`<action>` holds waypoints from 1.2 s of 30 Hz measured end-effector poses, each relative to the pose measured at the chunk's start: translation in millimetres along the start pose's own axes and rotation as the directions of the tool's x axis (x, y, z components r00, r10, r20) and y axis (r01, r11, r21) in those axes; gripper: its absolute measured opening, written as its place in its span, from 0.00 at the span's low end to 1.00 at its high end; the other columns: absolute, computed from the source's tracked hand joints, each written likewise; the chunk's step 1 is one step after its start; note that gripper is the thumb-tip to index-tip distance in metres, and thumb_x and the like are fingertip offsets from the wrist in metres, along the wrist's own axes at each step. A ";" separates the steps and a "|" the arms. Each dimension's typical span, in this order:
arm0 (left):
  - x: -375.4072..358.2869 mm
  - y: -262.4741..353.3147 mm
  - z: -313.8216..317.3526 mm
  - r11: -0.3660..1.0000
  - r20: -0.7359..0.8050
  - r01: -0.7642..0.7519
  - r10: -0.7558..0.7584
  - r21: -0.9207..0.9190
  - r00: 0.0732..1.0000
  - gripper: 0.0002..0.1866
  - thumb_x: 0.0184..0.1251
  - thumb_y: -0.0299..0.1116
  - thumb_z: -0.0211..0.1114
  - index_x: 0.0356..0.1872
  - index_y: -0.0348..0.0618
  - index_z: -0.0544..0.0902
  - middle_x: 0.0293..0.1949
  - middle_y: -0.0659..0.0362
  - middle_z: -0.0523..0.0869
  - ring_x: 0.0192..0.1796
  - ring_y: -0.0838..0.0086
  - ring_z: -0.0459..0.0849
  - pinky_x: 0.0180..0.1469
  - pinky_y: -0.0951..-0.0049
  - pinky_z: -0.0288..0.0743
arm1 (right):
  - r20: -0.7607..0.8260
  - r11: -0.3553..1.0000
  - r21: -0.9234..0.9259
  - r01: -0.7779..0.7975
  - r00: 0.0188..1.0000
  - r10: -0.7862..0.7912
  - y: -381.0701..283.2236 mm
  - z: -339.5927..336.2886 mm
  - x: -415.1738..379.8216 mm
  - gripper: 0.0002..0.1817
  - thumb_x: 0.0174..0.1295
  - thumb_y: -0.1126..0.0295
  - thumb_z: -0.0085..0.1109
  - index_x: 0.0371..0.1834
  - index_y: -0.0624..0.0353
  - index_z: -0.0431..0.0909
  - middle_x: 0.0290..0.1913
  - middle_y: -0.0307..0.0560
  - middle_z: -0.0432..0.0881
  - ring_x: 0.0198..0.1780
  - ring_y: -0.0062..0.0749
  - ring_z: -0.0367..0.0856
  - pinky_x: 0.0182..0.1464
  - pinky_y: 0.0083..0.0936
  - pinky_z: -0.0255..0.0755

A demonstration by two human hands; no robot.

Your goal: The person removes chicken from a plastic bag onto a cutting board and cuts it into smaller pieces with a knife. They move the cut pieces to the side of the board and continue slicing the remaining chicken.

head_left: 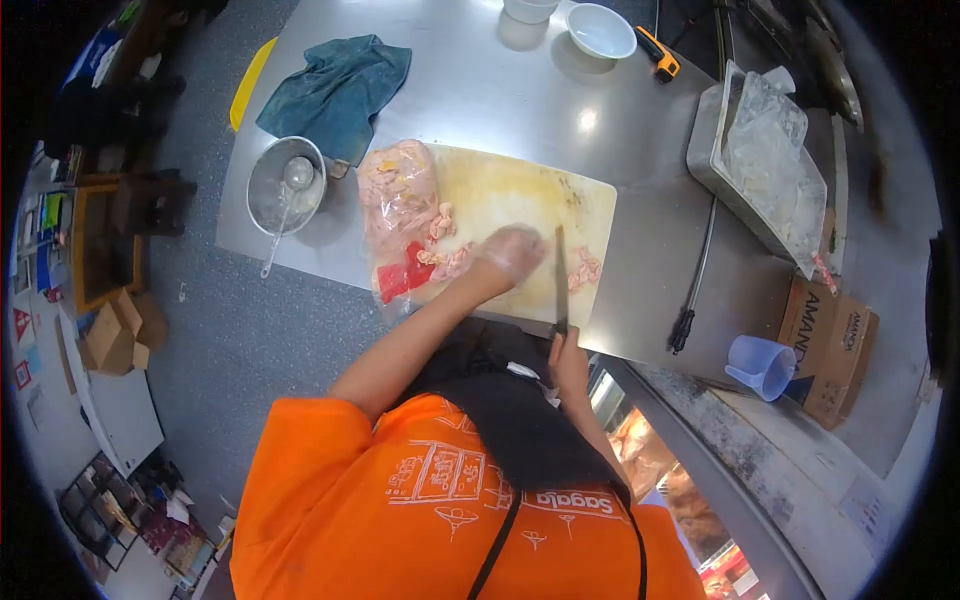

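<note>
Meat pieces [586, 270] lie beside a knife [561, 280] the right hand [569, 362] grips; left hand [512, 252] blurred, its hold unclear

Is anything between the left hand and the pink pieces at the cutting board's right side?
Yes: the knife, held in the right hand, extends over the board between the left hand and those pink pieces.

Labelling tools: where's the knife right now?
In the head view, the knife is just right of centre, gripped in the right hand, its blade over the board between the left hand and the rightmost meat pieces.
</note>
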State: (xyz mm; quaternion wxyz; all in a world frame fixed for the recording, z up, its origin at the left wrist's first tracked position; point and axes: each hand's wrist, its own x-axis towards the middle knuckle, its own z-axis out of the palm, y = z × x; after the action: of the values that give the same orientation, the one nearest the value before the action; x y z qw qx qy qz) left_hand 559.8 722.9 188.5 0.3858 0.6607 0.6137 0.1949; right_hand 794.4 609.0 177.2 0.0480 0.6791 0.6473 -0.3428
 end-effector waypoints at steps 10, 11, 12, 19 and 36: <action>-2.7 -50.0 23.2 0.961 0.046 0.113 -0.129 0.254 0.991 0.09 0.64 0.31 0.59 0.37 0.39 0.85 0.42 0.43 0.87 0.46 0.50 0.87 0.51 0.54 0.80 | -0.093 0.982 0.191 0.013 0.996 0.005 -22.1 -42.7 7.8 0.15 0.76 0.64 0.45 0.55 0.65 0.66 0.33 0.73 0.82 0.38 0.73 0.81 0.39 0.58 0.72; -11.0 -58.8 35.3 0.924 0.167 -0.039 -0.027 0.380 0.986 0.09 0.63 0.33 0.61 0.37 0.39 0.85 0.40 0.43 0.87 0.44 0.50 0.87 0.50 0.53 0.80 | -0.053 0.981 0.190 0.024 0.999 -0.014 -19.0 -31.6 10.5 0.16 0.76 0.63 0.46 0.55 0.65 0.66 0.33 0.73 0.82 0.38 0.74 0.81 0.40 0.60 0.72; -14.0 -68.0 44.2 0.853 0.292 -0.202 0.060 0.482 0.954 0.10 0.62 0.35 0.63 0.36 0.38 0.85 0.38 0.43 0.88 0.41 0.50 0.87 0.49 0.53 0.80 | -0.059 0.980 0.198 0.026 0.998 -0.014 -15.9 -18.7 12.5 0.16 0.76 0.63 0.46 0.55 0.65 0.66 0.33 0.73 0.82 0.38 0.74 0.81 0.40 0.60 0.72; -10.3 -34.1 2.8 0.975 0.093 0.217 -0.212 -0.046 0.973 0.07 0.66 0.32 0.61 0.33 0.41 0.85 0.27 0.49 0.87 0.31 0.55 0.86 0.41 0.57 0.80 | -0.140 0.947 0.310 0.079 0.989 -0.036 3.6 5.6 13.9 0.16 0.75 0.63 0.46 0.54 0.65 0.67 0.32 0.74 0.82 0.38 0.74 0.81 0.40 0.61 0.72; -5.8 -30.0 81.3 0.797 -0.130 0.358 -0.471 -0.487 0.872 0.13 0.66 0.39 0.65 0.37 0.38 0.86 0.30 0.50 0.88 0.33 0.66 0.88 0.39 0.65 0.80 | -0.071 0.983 0.148 0.107 0.993 -0.098 -33.4 -20.0 20.6 0.14 0.75 0.63 0.47 0.49 0.65 0.66 0.28 0.72 0.81 0.34 0.72 0.81 0.36 0.60 0.72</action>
State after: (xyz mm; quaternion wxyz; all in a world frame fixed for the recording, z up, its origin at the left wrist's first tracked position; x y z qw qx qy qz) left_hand 598.4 693.8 116.5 0.4820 0.3730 0.7252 0.3205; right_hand 770.5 641.8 194.2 -0.0421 0.6571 0.6546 -0.3714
